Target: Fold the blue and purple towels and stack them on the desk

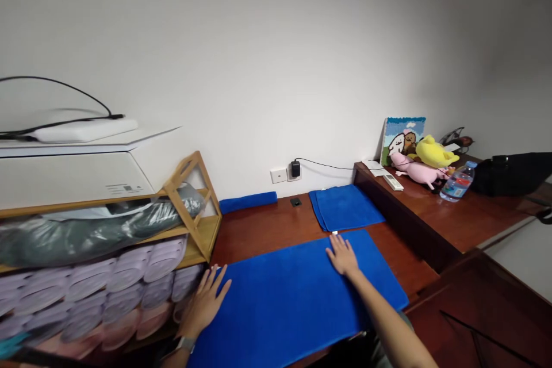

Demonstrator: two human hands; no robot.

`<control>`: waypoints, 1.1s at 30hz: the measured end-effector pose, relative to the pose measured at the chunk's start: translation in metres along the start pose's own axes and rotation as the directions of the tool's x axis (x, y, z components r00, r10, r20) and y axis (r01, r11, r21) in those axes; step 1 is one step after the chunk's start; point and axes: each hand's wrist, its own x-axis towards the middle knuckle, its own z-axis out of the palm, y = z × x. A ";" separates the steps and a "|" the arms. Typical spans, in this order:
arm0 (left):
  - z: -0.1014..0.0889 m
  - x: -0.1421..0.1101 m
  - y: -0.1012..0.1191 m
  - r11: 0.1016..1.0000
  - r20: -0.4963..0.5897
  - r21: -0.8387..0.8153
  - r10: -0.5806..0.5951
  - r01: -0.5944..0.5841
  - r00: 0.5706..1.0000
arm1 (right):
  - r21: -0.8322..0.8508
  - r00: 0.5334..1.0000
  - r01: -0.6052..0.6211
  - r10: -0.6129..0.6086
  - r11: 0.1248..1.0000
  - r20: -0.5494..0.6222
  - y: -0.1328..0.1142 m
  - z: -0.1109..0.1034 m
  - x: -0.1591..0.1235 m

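Note:
A blue towel lies spread flat across the front of the reddish-brown wooden desk. My left hand, with a band at the wrist, is at the towel's left edge, fingers spread. Near the far right part of the same towel my right hand rests flat, its fingers apart. Just beyond the right hand sits a folded blue towel stack with a small white tag. A rolled or narrowly folded blue towel lies against the wall at the back left.
At left stands a wooden rack with lilac and pink slippers, a dark plastic-wrapped bundle and a white box. The raised right surface carries plush toys, a water bottle, a remote and a black bag. A charger is plugged into the wall.

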 end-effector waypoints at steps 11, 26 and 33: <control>-0.019 -0.013 0.021 0.994 -0.200 0.072 -0.072 0.088 0.977 | -0.095 0.962 -0.274 0.272 0.957 -0.034 0.128 -0.011 0.002; -0.010 0.008 0.034 0.998 -0.073 0.056 -0.020 0.025 0.997 | 0.067 0.907 0.420 -0.414 0.905 -0.079 -0.117 0.023 -0.010; -0.004 -0.002 0.019 0.984 -0.065 0.050 -0.165 0.168 0.984 | 0.043 0.955 0.297 -0.297 0.954 -0.001 -0.093 0.026 -0.001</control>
